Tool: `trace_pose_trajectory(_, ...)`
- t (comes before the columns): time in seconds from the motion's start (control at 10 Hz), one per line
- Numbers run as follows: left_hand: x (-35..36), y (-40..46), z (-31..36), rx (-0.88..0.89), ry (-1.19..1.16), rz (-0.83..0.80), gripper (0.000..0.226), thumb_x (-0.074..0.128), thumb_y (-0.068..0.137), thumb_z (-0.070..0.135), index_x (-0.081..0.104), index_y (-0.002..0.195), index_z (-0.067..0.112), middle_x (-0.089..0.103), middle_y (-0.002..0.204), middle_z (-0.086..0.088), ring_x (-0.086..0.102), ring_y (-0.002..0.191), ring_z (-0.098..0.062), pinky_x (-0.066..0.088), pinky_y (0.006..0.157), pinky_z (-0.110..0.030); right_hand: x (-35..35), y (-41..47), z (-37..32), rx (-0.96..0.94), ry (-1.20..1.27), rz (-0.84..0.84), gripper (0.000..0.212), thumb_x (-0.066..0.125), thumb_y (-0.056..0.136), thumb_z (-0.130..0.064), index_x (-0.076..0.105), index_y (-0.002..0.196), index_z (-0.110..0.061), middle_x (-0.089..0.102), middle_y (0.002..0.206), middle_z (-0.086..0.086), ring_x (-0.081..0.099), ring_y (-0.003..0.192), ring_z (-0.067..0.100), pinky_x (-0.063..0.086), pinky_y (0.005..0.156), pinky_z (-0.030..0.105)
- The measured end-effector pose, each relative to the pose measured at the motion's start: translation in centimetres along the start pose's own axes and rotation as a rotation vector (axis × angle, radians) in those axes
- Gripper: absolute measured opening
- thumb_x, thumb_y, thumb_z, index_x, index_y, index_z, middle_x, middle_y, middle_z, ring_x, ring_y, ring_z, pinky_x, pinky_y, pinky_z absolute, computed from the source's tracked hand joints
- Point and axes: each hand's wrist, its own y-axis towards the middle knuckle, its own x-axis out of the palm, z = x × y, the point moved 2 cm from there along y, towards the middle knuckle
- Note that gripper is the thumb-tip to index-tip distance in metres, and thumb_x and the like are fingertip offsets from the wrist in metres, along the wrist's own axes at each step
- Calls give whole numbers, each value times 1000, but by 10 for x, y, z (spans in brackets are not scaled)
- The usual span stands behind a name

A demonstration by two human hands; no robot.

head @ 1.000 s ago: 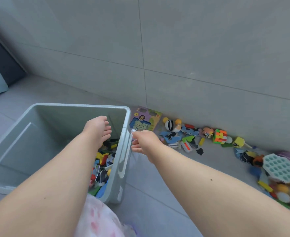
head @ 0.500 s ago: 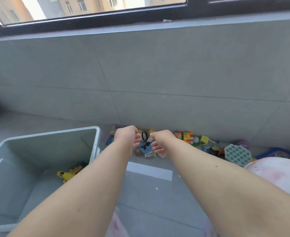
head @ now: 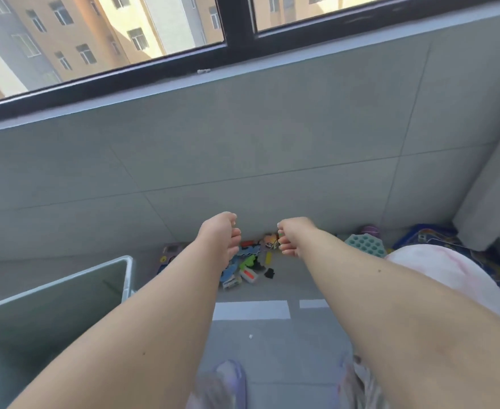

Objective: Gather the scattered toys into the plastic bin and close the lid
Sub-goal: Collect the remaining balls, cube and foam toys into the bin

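The grey-green plastic bin [head: 127, 262] stands open at the lower left, and its inside is mostly hidden by my left forearm. Scattered toys [head: 251, 262] lie in a pile at the foot of the tiled wall, right of the bin. My left hand [head: 220, 234] hangs over the left part of the pile, fingers drooping loosely and holding nothing. A little apart from it, my right hand [head: 293, 237] hovers over the pile's right part with curled fingers and nothing visible in them. A teal honeycomb toy [head: 365, 245] lies further right.
A purple card [head: 169, 254] lies between bin and wall. At the right, a blue patterned mat [head: 429, 236] lies in the corner beside my knee in pink cloth [head: 449, 276]. My slippered foot [head: 231, 376] is below. A window runs above the wall. No lid is in view.
My left hand has come out of the bin and both hands have reached forward over the toy pile, then spread slightly apart. The view has tilted up and shifted right.
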Motion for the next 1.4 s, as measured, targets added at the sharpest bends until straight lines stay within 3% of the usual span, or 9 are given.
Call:
trace_pose_trajectory(0.1,11,11,-3,12,31,-19,20,50,95,24,55,105,7,59,92,-8,60,90,-23,47,81,-36,-17,-1,2,2,39,31,19,41,94,-13,39,75,-14,33,58,5,28,43,15,25,44,18)
trace_pose_trajectory(0.3,33,22,-10,-8,26,-99,26,48,96,22,52,116,6,54,89,-8,59,89,-24,48,76,-35,-54,-12,8,7,103,160,8,41,93,-12,39,87,-17,33,60,3,27,45,16,24,41,15)
trace_pose_trajectory(0.6,77,32,-9,-52,98,-190,26,45,98,19,50,118,3,58,110,-15,63,95,-27,52,78,-36,-118,-20,7,36,83,358,15,44,94,-14,49,82,-6,46,65,7,40,49,16,36,46,22)
trace_pose_trajectory(0.8,125,45,-32,-108,169,-239,24,48,97,22,52,112,3,59,97,-13,64,79,-23,56,69,-35,-165,8,41,135,138,442,2,45,92,-14,46,94,-12,40,59,4,32,45,14,26,36,14)
trace_pose_trajectory(0.9,144,47,-46,-152,201,-277,18,47,97,21,52,103,6,54,84,-8,58,70,-19,53,55,-30,-187,18,66,168,149,493,14,48,94,-18,53,100,-6,49,64,8,42,48,16,36,39,19)
trace_pose_trajectory(1.1,167,56,-72,-194,252,-293,16,47,97,20,50,102,5,55,80,-9,59,69,-20,51,59,-31,-223,37,114,244,141,572,9,48,92,-12,51,84,-8,50,72,10,46,53,21,39,43,26)
trace_pose_trajectory(1.2,182,67,-84,-218,270,-293,17,48,97,20,52,105,5,57,84,-11,61,73,-22,53,65,-34,-236,47,135,234,105,572,25,48,92,-13,40,69,-16,46,76,5,48,67,21,45,59,27)
trace_pose_trajectory(1.3,202,83,-103,-270,319,-334,17,50,96,19,53,105,5,58,90,-12,61,80,-24,53,72,-36,-239,67,160,301,70,621,24,50,89,-15,39,68,-15,42,71,6,43,70,21,38,58,24)
trace_pose_trajectory(1.4,220,98,-118,-305,341,-346,17,50,96,19,53,105,6,58,93,-13,61,87,-25,53,72,-36,-242,89,183,343,14,675,17,54,80,-23,46,92,-13,47,88,11,45,76,25,38,64,29)
